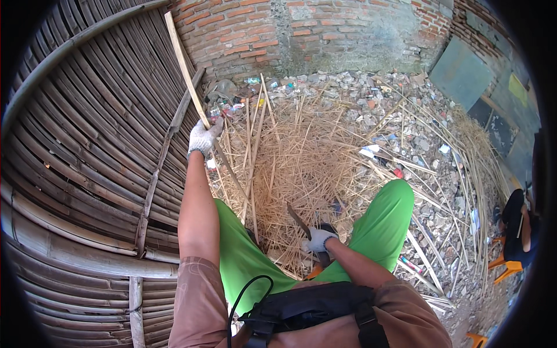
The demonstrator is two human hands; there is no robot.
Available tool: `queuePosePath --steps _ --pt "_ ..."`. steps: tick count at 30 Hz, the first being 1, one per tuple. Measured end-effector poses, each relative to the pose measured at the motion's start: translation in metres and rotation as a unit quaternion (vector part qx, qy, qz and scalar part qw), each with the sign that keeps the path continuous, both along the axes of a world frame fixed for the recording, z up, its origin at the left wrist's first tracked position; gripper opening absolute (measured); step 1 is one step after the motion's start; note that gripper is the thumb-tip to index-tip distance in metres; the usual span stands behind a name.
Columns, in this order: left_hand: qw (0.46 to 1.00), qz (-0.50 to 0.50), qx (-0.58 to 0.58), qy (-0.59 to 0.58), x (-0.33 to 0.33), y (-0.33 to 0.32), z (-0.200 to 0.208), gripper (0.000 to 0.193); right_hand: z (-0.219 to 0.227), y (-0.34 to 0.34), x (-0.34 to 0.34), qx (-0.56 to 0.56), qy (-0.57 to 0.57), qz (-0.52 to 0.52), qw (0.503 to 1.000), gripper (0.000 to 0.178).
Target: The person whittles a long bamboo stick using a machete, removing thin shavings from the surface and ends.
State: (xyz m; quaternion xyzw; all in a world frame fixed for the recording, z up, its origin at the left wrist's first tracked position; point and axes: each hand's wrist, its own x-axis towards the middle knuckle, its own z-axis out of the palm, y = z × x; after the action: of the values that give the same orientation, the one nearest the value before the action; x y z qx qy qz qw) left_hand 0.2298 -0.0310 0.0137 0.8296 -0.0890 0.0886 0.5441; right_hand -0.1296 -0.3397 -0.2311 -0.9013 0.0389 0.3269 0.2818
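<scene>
My left hand [202,139], in a white knitted glove, is stretched out ahead and closed around a long pale bamboo strip [184,66]. The strip slants up toward the brick wall, and its darker lower part runs down toward my knees. Between my legs, my right hand [319,239], also gloved, grips a knife [298,220] with a dark blade pointing up and to the left. The blade and the strip are apart. The knife's handle is hidden inside the glove. Below both hands lies a heap of bamboo shavings [307,151].
A bamboo slat wall [98,133] rises close on my left, and a brick wall [232,35] stands ahead. Several loose strips [251,151] lie beyond my left knee. Rubble and litter [418,116] spread to the right, where another person [513,226] sits by an orange stool [507,269].
</scene>
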Motion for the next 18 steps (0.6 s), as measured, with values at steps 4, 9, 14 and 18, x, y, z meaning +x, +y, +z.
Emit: queuePosePath --steps 4,9,14,18 --pt "0.999 -0.015 0.042 -0.018 0.003 0.010 -0.001 0.042 -0.008 -0.008 -0.001 0.000 -0.001 0.007 1.000 0.075" --pt "0.998 -0.053 0.028 0.033 0.004 0.019 -0.006 0.039 -0.013 -0.017 -0.005 -0.003 -0.009 0.003 1.000 0.079" --pt "0.997 -0.042 0.055 0.039 0.008 0.023 -0.011 0.037 -0.011 -0.020 -0.009 0.017 -0.005 -0.017 1.000 0.081" --pt "0.996 -0.054 0.047 0.062 0.007 0.024 -0.010 0.038 -0.006 -0.019 -0.008 -0.003 0.009 -0.021 1.000 0.077"
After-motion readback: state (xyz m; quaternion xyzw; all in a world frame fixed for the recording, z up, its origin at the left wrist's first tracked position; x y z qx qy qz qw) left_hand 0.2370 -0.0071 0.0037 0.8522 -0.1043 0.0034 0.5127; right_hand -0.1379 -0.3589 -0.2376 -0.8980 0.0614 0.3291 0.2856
